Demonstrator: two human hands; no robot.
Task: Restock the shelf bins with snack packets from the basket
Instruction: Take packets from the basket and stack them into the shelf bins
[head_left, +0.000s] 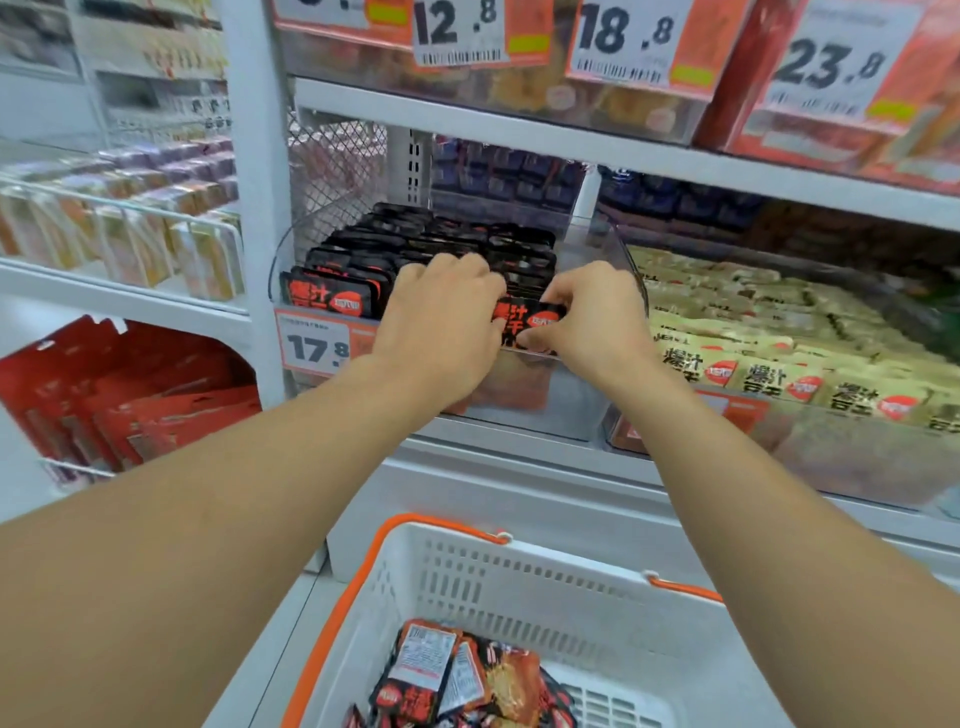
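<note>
Black packets (337, 304): upright rows fill the left of the clear bin (631, 260).
Left hand (441, 322): fingers curled over the rows, bracing them; no packet visibly gripped.
Held packet (527, 319): black-and-red, at the bin's front edge.
Right hand (592, 317): pinches that packet.
Advice: seat it upright, label forward, flush with its neighbours.
Basket (519, 577): below, more packets inside.

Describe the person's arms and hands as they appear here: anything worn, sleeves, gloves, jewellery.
Both arms are bare right down to the frame's edge, with no sleeve in view. The left hand and the right hand wear no gloves. No watch, bracelet or band shows on either wrist, and no ring is visible on the fingers that show. No markings or tattoos are visible on the forearms.
</note>
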